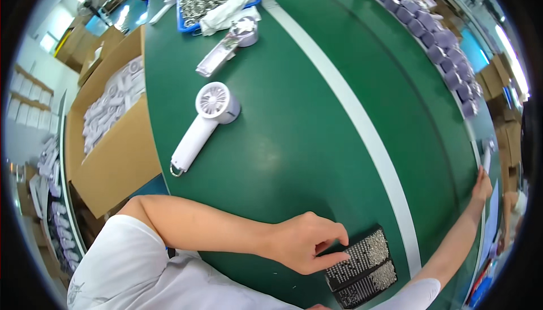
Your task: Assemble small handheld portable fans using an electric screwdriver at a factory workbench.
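My left hand (310, 244) reaches over a black screw tray (335, 276) near the front edge. Its thumb and forefinger are apart, with nothing visible between them. Small silver screws (378, 249) lie heaped at the tray's right end, and others stand in rows. Far to the right, my right hand (482, 186) closes round the lower end of a pale handheld fan (487, 154), small in view. A white handheld fan (195, 140) with a metal ring at its foot lies mid-table. Behind it is another fan (218, 54) with its handle opened up.
A blue tray (181, 18) of metal rings with a white bag stands at the back. Left of the green table is a cardboard box (113, 166) of white parts. Purple fan parts (435, 38) line the far right edge. A pale strip (362, 123) divides the tabletop.
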`<act>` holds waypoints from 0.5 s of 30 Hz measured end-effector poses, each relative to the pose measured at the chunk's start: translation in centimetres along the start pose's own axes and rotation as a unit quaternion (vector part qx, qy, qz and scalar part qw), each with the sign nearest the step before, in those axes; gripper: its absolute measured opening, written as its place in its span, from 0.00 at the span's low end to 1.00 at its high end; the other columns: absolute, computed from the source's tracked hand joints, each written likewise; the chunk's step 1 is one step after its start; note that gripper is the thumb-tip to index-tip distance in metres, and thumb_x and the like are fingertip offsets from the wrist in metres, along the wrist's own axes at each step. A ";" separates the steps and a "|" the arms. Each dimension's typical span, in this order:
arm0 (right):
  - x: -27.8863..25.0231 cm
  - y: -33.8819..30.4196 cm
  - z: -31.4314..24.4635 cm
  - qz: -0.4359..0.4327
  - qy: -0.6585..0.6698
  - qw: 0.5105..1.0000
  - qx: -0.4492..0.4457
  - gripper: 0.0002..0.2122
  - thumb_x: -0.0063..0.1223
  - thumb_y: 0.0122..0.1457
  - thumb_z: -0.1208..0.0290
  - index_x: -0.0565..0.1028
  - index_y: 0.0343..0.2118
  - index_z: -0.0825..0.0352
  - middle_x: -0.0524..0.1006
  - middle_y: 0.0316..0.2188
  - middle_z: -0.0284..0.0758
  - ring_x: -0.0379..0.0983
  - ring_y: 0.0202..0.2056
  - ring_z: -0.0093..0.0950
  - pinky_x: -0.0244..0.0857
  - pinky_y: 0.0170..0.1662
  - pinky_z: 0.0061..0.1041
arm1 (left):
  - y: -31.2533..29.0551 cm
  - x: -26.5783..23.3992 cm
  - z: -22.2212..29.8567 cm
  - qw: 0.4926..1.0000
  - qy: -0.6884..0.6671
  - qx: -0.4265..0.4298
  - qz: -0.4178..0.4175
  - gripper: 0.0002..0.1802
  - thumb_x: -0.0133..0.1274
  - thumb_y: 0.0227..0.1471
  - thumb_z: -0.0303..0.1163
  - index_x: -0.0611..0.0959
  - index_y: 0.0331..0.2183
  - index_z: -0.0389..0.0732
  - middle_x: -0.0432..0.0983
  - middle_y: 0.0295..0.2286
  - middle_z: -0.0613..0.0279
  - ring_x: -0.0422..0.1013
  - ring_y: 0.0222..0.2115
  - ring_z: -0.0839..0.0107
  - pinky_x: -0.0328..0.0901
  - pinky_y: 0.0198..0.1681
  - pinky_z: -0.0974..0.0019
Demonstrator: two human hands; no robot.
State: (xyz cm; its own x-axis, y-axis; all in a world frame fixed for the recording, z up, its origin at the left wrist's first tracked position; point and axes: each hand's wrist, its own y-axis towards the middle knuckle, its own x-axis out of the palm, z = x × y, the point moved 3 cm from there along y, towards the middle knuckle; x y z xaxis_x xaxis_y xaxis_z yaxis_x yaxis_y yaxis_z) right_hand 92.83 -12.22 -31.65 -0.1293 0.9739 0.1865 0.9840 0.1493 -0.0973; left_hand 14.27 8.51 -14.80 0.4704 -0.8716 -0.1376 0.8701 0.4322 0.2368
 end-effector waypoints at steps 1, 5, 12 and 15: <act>-3.2 0.6 -0.2 0.015 -0.022 1.000 -0.011 0.13 0.51 0.62 0.81 0.71 0.46 0.86 0.77 0.43 0.47 0.78 0.44 0.36 0.77 0.49 0.26 | 0.3 0.4 -0.1 1.000 -0.020 0.005 -0.016 0.11 0.64 0.50 0.27 0.79 0.35 0.36 0.64 0.13 0.68 0.61 0.10 0.75 0.55 0.13 0.70; -8.0 3.8 -9.4 0.031 -0.145 0.986 -0.070 0.15 0.53 0.63 0.77 0.71 0.48 0.84 0.77 0.43 0.46 0.78 0.44 0.36 0.74 0.54 0.26 | -1.5 -1.3 0.7 0.996 -0.071 0.056 -0.017 0.10 0.63 0.50 0.27 0.78 0.34 0.36 0.64 0.13 0.68 0.61 0.10 0.74 0.55 0.14 0.69; -2.6 -4.8 -7.0 0.002 0.007 1.000 -0.004 0.16 0.55 0.62 0.76 0.71 0.49 0.83 0.76 0.46 0.47 0.77 0.46 0.36 0.73 0.55 0.26 | -0.8 -0.5 0.5 0.997 -0.026 0.072 -0.014 0.10 0.63 0.50 0.28 0.78 0.31 0.37 0.62 0.12 0.69 0.60 0.10 0.73 0.54 0.14 0.68; -7.4 -10.0 -14.8 -0.036 -0.006 0.999 -0.028 0.20 0.56 0.60 0.76 0.69 0.52 0.83 0.73 0.50 0.48 0.76 0.48 0.39 0.73 0.55 0.28 | -1.9 -1.0 1.1 0.995 -0.040 0.079 -0.043 0.10 0.63 0.50 0.29 0.77 0.29 0.39 0.59 0.10 0.68 0.58 0.10 0.72 0.54 0.14 0.67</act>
State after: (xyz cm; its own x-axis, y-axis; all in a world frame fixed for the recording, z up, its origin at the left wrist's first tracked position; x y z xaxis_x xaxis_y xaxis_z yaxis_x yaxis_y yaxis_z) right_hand 85.77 -23.45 -17.61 -0.2016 0.9630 0.1790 0.9773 0.2099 -0.0281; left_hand 11.94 8.29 -14.03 0.3765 -0.9221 -0.0892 0.8698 0.3187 0.3768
